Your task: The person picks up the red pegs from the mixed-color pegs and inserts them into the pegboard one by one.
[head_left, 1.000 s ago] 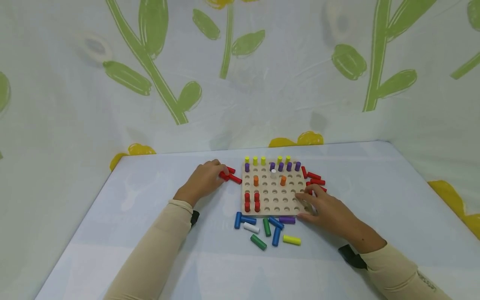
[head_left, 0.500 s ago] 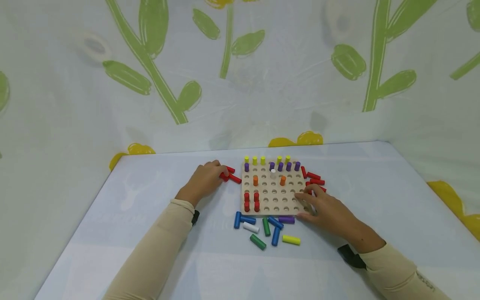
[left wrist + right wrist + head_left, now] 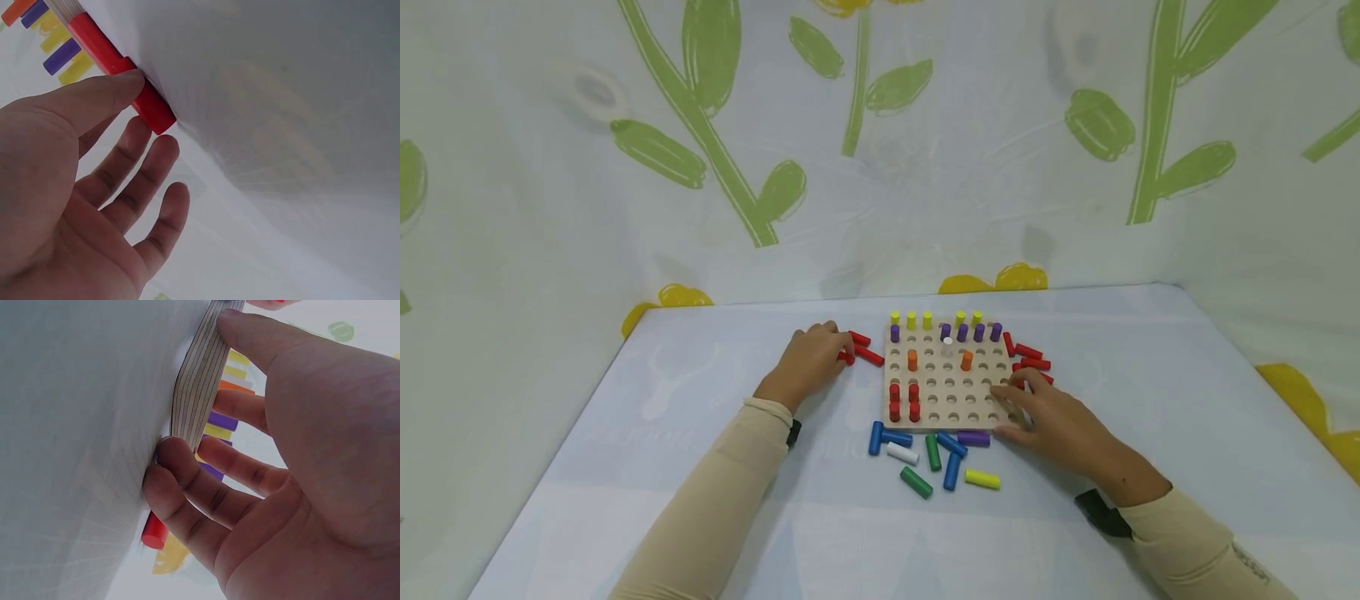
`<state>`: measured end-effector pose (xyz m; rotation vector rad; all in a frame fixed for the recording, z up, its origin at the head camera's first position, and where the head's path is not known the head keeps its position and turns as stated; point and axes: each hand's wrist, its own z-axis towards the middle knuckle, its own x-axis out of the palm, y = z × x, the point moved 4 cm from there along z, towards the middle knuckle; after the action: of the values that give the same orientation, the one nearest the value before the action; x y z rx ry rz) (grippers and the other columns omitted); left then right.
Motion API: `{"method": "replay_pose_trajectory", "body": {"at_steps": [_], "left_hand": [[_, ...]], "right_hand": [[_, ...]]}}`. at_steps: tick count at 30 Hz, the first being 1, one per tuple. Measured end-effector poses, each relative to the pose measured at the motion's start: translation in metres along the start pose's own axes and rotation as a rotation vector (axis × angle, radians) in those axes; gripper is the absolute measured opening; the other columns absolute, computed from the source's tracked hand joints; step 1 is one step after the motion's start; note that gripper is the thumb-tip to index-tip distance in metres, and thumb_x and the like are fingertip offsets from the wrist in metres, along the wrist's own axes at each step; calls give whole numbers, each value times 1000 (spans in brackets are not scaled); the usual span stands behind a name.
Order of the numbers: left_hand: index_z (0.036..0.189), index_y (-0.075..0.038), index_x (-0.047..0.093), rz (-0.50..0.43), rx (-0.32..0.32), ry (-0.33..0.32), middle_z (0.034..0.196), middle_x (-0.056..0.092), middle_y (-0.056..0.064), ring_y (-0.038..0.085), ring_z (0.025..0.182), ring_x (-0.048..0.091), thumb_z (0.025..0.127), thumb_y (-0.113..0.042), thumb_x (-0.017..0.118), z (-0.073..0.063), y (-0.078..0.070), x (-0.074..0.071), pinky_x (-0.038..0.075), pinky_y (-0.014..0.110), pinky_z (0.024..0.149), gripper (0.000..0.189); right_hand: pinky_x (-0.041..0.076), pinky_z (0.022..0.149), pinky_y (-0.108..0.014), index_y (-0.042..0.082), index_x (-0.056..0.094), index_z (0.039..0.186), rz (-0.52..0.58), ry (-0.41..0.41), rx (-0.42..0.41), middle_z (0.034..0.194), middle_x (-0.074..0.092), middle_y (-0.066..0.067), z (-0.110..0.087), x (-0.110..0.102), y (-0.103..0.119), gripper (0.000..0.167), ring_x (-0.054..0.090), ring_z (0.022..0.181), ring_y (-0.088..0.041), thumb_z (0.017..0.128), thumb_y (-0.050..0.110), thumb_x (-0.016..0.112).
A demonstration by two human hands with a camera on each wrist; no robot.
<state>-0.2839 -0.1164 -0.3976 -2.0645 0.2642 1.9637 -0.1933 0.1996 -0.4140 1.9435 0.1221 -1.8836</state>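
Drawn very slightly toward the near edge of the table [image 3: 820, 517] since the earlier frame: left hand [image 3: 808, 358] and red peg [image 3: 155, 109], now a little farther from the neighbouring red pegs [image 3: 869, 356] beside the left edge of the board [image 3: 940, 392]. Pinched under the left thumb, apparently against a partly hidden index finger, with the other fingers loosely spread. Over the board's near right corner, right hand [image 3: 1058, 423] spread, with thumb at the near edge; firmness impossible to tell. Probably best to grip squarely across the barrel against rolling, lift clear of the neighbours, and steady the board lightly. Long axis nearly level, aslant, one end toward the board's left edge; impossible to tell whether lifted.
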Motion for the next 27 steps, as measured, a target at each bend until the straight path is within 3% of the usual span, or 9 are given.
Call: {"method": "replay_pose_trajectory", "body": {"at_steps": [8, 17, 27], "left_hand": [[112, -18, 72, -6, -23, 27, 113, 68, 8, 26, 102, 62, 90, -24, 76, -6, 0, 1, 52, 49, 99, 23], [111, -18, 68, -207, -36, -21, 106, 72, 1, 18, 91, 63, 91, -25, 75, -16, -8, -6, 57, 35, 91, 23], [115, -17, 66, -264, -50, -67, 100, 70, -1, 16, 84, 60, 91, -27, 75, -23, -17, -14, 57, 31, 80, 28]], "right_hand": [[61, 81, -43, 18, 62, 136, -4, -1, 5, 129, 54, -16, -1, 2, 1, 65, 62, 97, -25, 80, 44, 82], [61, 81, -43, 18, 63, 136, 0, -14, -3, 128, 54, -15, 0, 1, -1, 64, 61, 95, -23, 80, 44, 82], [60, 82, -44, 18, 63, 136, 5, -11, 2, 128, 55, -15, 0, -2, 2, 64, 62, 98, -26, 80, 43, 82]]}}
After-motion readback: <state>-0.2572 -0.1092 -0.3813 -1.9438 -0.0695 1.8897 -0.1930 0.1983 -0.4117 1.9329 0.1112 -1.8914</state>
